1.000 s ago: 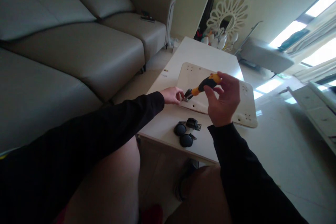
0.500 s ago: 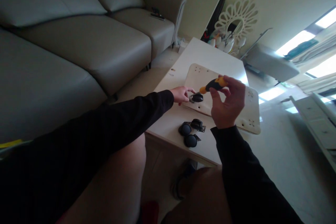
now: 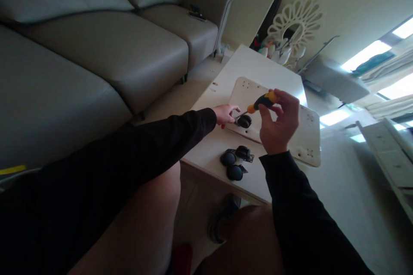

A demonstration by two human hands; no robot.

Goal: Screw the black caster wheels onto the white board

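Note:
My right hand grips the yellow-and-black handle of a screwdriver. Its shaft slants down and left to the mounting plate of a black caster wheel. The caster sits near one corner of a white board with rounded corners and groups of small holes. At the plate's edge, my left hand holds the caster with thumb and fingers, beside the screwdriver tip. Any screw under the tip is too small to make out. Three more caster wheels lie loose on the table nearer to me.
The board lies on a white table, reaching its right edge. Small pieces rest on the table's left side. A grey sofa stands left. Beyond the table are a flower-shaped mirror frame and, at right, a white drawer unit.
The screwdriver and my right hand have shifted slightly down and left, and the shaft now shows at the caster plate. My left index finger has lifted a little.

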